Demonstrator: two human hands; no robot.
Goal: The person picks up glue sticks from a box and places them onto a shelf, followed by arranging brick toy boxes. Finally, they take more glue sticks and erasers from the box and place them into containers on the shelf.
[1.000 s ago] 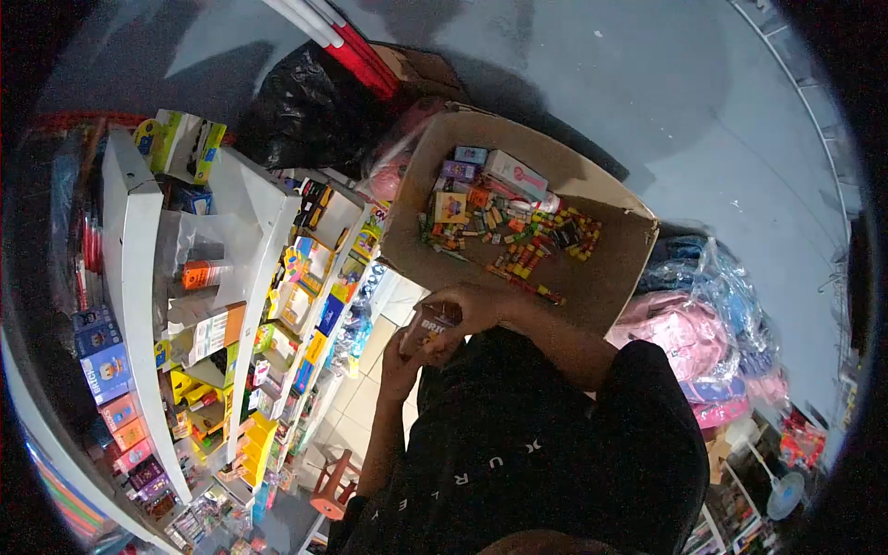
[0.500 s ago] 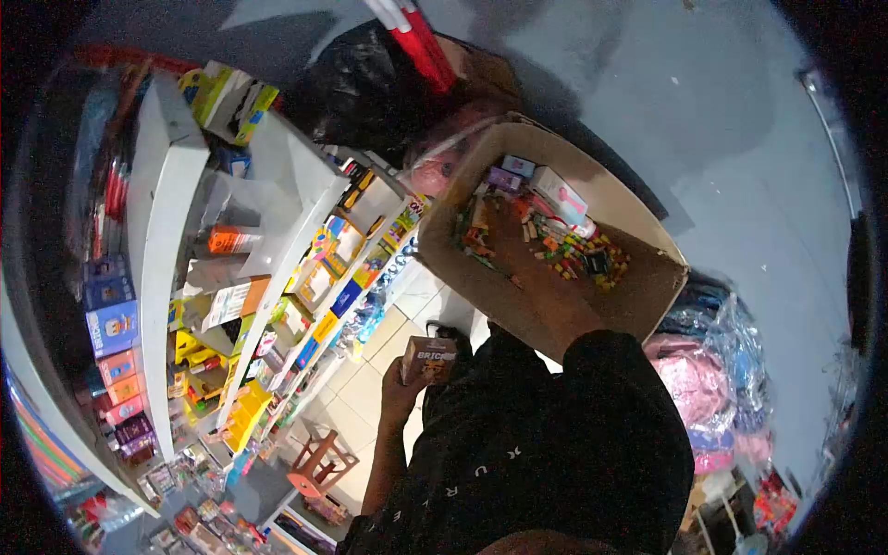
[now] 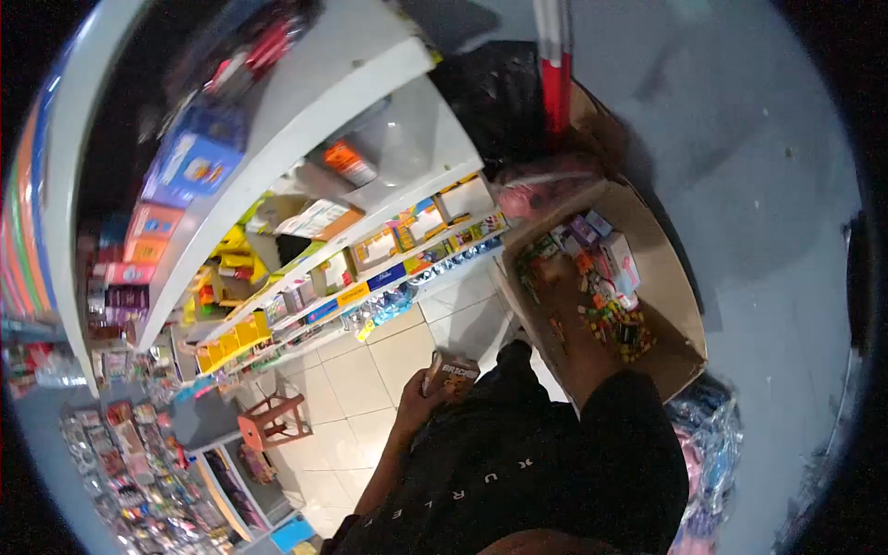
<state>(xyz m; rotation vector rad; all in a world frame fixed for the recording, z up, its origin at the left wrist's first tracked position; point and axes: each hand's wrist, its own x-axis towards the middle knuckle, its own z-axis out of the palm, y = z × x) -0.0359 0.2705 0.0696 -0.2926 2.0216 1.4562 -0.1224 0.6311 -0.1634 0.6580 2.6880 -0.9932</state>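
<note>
My left hand (image 3: 419, 404) is closed around a small brown box (image 3: 453, 374) printed with letters that begin "BRICK", held low in front of my body. On the other side, my right hand (image 3: 583, 347) reaches down inside a large open cardboard carton (image 3: 673, 277). Its fingers blend into the brown interior, and I cannot tell what they grip. Close by the hand lies a scatter of small coloured pieces (image 3: 633, 340). Further up in the carton are a white and pink box (image 3: 618, 259) and a small purple box (image 3: 583, 229).
White shelves (image 3: 324, 92) packed with stationery and boxes run along the left. A reddish-brown stool (image 3: 273, 421) stands on the tiled floor (image 3: 356, 384). Behind the carton sits a black plastic bag (image 3: 490, 102). Plastic-wrapped pink and blue goods (image 3: 708, 453) lie at the right.
The view has turned, so the shelves look larger and the carton sits further right and lower. The left hand still holds the brown box, now more tilted; the right hand remains inside the carton.
</note>
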